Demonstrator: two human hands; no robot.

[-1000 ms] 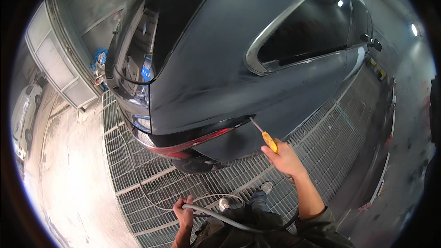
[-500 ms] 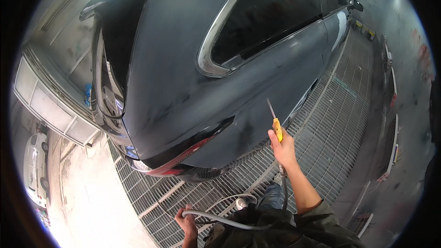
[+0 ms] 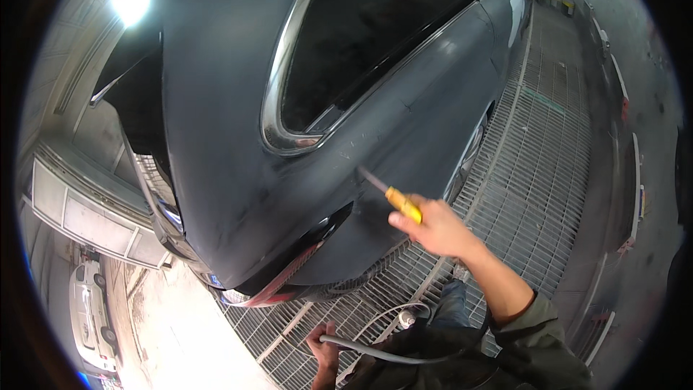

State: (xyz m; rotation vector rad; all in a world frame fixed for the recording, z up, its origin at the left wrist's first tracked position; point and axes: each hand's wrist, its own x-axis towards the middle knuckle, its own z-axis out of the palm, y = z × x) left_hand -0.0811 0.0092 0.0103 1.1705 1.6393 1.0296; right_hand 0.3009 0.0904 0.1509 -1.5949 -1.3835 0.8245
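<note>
My right hand (image 3: 440, 230) is wrapped round a yellow air blow gun (image 3: 403, 204). Its slim metal nozzle points up and to the left at the dull dark grey rear side panel (image 3: 231, 195) of a car; I cannot tell whether the tip touches it. Light scratch-like marks show on the panel near the nozzle, below the chrome-edged side window (image 3: 271, 101). Lower down, at waist height, my left hand (image 3: 323, 345) is closed round a grey hose (image 3: 379, 352), which runs right across my dark clothing. Below the nozzle sits the red tail light (image 3: 292, 272).
Metal floor grating (image 3: 534, 173) runs beneath me and along the car's right side. Wall fittings (image 3: 629, 173) line the right wall. A white panelled door (image 3: 94, 220) stands at left, with a white vehicle (image 3: 92, 307) beyond it. Small containers (image 3: 554, 3) stand far right.
My right hand has swung the blow gun to the left, closer over the side panel. The whole view has shifted. My left hand still grips the hose.
</note>
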